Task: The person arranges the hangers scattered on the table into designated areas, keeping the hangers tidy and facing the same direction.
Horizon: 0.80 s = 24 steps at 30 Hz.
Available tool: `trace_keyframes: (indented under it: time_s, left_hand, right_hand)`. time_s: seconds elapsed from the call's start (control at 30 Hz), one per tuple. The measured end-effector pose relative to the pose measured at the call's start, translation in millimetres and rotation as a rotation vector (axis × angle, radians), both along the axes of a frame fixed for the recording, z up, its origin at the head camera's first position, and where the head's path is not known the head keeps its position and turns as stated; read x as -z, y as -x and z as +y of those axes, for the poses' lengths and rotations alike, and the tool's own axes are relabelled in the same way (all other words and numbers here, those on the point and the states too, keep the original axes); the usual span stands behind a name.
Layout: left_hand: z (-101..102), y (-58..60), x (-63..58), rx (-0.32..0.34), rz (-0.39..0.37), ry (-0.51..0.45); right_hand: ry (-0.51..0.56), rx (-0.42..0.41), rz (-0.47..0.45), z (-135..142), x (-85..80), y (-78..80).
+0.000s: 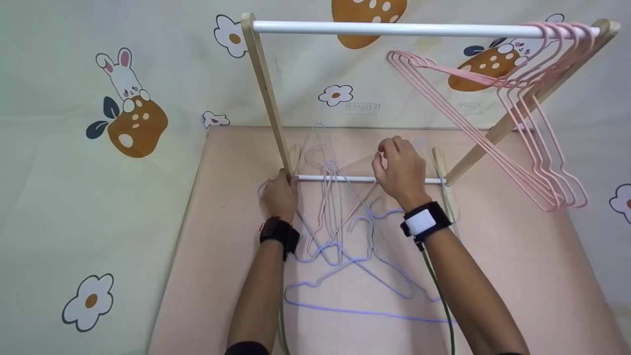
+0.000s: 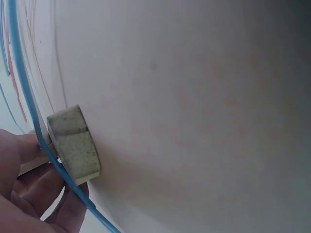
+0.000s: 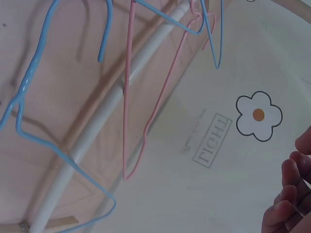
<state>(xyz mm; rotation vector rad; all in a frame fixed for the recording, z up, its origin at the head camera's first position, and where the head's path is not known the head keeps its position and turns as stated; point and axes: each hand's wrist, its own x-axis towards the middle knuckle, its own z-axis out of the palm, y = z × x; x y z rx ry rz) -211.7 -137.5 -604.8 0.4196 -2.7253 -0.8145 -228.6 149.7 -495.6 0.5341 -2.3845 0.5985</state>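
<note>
A wooden rack with a white top rail (image 1: pixel 394 29) stands upright in the head view. At the foot of its left post (image 1: pixel 268 98), my left hand (image 1: pixel 281 197) grips the wood. The left wrist view has its thumb and fingers around a wooden foot piece (image 2: pixel 75 145), with a blue hanger's wire (image 2: pixel 29 107) crossing in front. My right hand (image 1: pixel 402 170) hovers by the lower white bar (image 1: pixel 315 177), fingers loosely bent and nothing seen in them. Below and around that bar, blue hangers (image 1: pixel 365 311) lie tangled with a pink hanger (image 3: pixel 127 97).
Several pink hangers (image 1: pixel 443 118) hang from the right end of the top rail. Underneath is a pink-beige tabletop (image 1: pixel 207 276). A patterned cloth (image 1: pixel 44 197) with rabbits and flowers covers the surroundings. A green cable (image 1: pixel 441 291) runs along the right forearm.
</note>
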Motion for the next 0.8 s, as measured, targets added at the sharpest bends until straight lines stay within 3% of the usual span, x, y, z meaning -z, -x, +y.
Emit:
trace_keyframes:
  time_s: [0.17, 0.2, 0.37, 0.5, 0.6, 0.73, 0.8]
  left_hand:
    - [-0.1, 0.4, 0.3, 0.004, -0.006, -0.021]
    - [-1.6, 2.2, 5.7, 0.007, 0.005, -0.025]
    - [-2.3, 2.1, 5.8, 0.008, -0.006, -0.033]
    - [-0.4, -1.0, -2.7, -0.001, -0.026, -0.023]
    - [-2.8, 3.5, 10.0, -0.006, -0.014, -0.025]
    - [-3.0, 3.9, 12.9, 0.005, 0.004, -0.030]
    - [-0.8, 1.5, 5.6, 0.009, 0.012, -0.021]
  right_hand:
    - [0.029, -0.094, -0.132, -16.2, 17.1, 6.2]
    - [0.028, -0.108, -0.161, -19.0, 20.2, 6.7]
    - [-0.017, -0.158, -0.319, -33.3, 36.2, 8.1]
    - [-0.041, -0.179, -0.420, -44.8, 48.5, 10.5]
    - [-0.052, -0.188, -0.478, -52.1, 56.8, 11.6]
    - [-0.085, -0.209, -0.534, -57.6, 65.2, 12.5]
    - [-0.102, -0.214, -0.546, -58.5, 68.6, 13.6]
